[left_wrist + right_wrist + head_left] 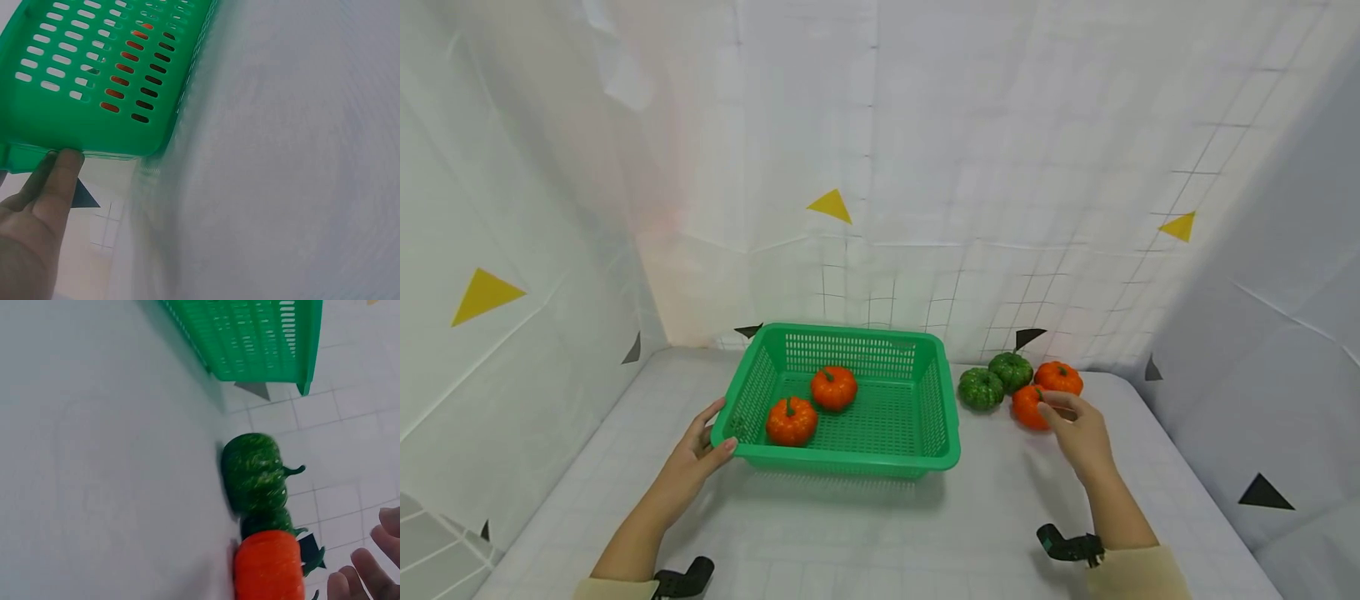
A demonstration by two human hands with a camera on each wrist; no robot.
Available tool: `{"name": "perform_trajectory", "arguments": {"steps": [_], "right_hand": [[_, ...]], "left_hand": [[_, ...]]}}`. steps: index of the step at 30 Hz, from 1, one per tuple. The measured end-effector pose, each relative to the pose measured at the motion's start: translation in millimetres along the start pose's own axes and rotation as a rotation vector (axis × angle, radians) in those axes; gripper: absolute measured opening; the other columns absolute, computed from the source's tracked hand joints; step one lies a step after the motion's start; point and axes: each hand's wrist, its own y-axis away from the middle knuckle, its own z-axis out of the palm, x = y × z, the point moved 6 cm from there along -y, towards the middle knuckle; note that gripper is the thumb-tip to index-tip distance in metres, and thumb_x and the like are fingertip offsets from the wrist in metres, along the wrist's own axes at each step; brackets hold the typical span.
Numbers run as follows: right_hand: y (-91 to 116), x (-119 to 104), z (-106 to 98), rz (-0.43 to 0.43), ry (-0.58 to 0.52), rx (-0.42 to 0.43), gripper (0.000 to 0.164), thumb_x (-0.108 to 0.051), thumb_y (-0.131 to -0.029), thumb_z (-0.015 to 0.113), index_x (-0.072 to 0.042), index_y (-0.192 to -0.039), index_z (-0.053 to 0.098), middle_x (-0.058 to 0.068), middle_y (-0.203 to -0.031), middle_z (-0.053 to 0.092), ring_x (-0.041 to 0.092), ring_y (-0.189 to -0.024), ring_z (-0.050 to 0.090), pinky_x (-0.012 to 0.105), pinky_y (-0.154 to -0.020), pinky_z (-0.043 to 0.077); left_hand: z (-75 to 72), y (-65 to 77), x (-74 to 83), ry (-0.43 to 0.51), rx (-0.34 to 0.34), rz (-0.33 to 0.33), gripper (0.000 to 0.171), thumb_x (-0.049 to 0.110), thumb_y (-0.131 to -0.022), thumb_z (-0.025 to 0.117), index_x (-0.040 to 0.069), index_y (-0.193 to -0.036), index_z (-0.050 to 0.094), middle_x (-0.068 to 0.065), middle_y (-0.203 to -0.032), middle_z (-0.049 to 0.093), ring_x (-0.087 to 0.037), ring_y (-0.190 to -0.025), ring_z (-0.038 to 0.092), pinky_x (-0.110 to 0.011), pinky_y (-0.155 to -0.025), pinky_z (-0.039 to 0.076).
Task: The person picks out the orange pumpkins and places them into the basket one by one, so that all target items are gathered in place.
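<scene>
A green plastic basket [835, 461] stands on the table, with two orange mini pumpkins [792, 421] [833, 388] in its left half. My left hand [688, 462] holds the basket's front left corner, thumb at the rim and fingers along the left side; the left wrist view shows those fingers [59, 187] at the rim. To the basket's right, my right hand [1078, 433] hovers by the nearer orange pumpkin [1028, 407], partly covering it. In the right wrist view, the curved fingers [369, 572] are apart from that pumpkin [269, 565] and its green stem.
Behind the nearer pumpkin sits another orange one [1060, 377]. Two green pumpkins [981, 389] [1011, 371] lie between it and the basket. White sheeting [962, 167] with yellow and black triangles walls the table [850, 542] at the back and sides.
</scene>
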Motion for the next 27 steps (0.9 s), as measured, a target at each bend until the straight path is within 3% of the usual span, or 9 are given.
{"name": "perform_trajectory", "arguments": {"steps": [5,14,20,27], "right_hand": [[-7.4,18.4,-2.9,0.052,-0.001,0.089,0.044,-0.032,-0.101,0.06,-0.004,-0.135,0.058,0.02,-0.141,0.052,0.038,-0.127,0.05,0.052,-0.096,0.046],[-16.6,42.2,-1.7,0.091,-0.029,0.137,0.048,-0.032,-0.1,0.062,-0.001,-0.137,0.056,0.023,-0.143,0.05,0.039,-0.128,0.05,0.052,-0.101,0.045],[-22.4,51.2,1.2,0.143,-0.036,0.124,0.055,-0.034,-0.099,0.063,-0.001,-0.142,0.052,0.024,-0.145,0.047,0.04,-0.13,0.048,0.051,-0.101,0.045],[-27.3,59.2,8.5,0.187,-0.059,0.074,0.062,-0.031,-0.098,0.065,0.0,-0.147,0.045,0.025,-0.15,0.041,0.04,-0.132,0.044,0.039,-0.091,0.054]], "left_hand": [[0.0,-1.2,-1.0,0.003,0.007,0.012,0.075,0.019,-0.103,0.059,0.022,-0.161,0.013,-0.027,-0.15,0.038,-0.041,-0.134,0.044,-0.024,-0.095,0.047],[0.8,0.0,3.5,-0.009,-0.001,0.009,0.075,0.021,-0.103,0.059,0.02,-0.162,0.011,-0.029,-0.152,0.035,-0.043,-0.135,0.042,-0.027,-0.098,0.048],[0.2,-0.3,3.0,-0.004,-0.003,0.005,0.076,0.022,-0.103,0.059,0.022,-0.162,0.011,-0.028,-0.153,0.035,-0.04,-0.136,0.041,-0.024,-0.097,0.046],[0.1,-0.7,0.6,-0.011,0.001,0.0,0.075,0.022,-0.103,0.059,0.022,-0.162,0.012,-0.027,-0.151,0.037,-0.04,-0.136,0.042,-0.029,-0.098,0.047]]}}
